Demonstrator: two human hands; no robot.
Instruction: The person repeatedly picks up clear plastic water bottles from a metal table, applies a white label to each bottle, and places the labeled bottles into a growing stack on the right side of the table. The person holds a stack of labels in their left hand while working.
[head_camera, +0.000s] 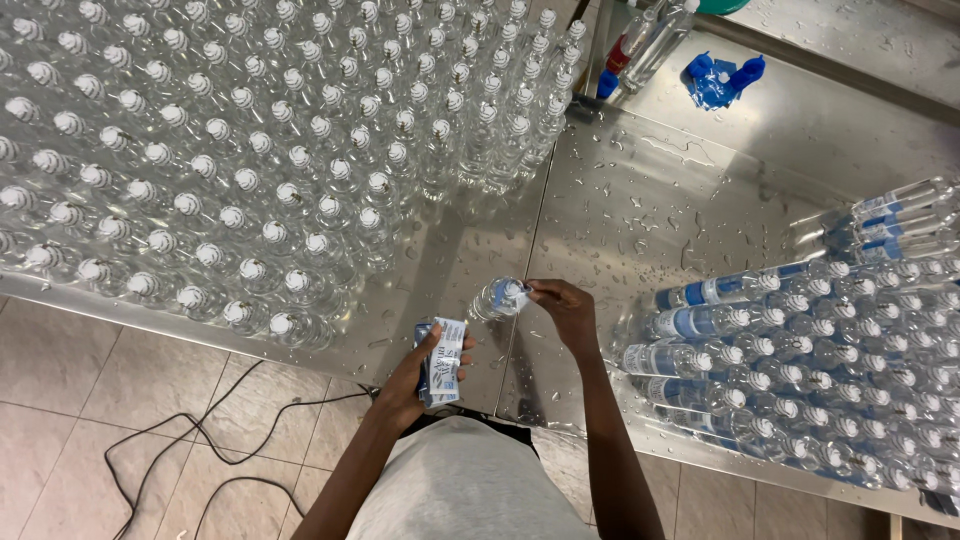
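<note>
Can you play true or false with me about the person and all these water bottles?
1. The left hand holds a stack of labels. True.
2. The right hand touches a bottle at its cap end. True.
3. The upright bottles on the left already wear blue labels. False: they look bare; the labelled bottles lie on their sides on the right.
4. The bottles sit on a wooden table. False: it is a shiny metal table with water drops.
5. A black cable lies on the tiled floor. True.
</note>
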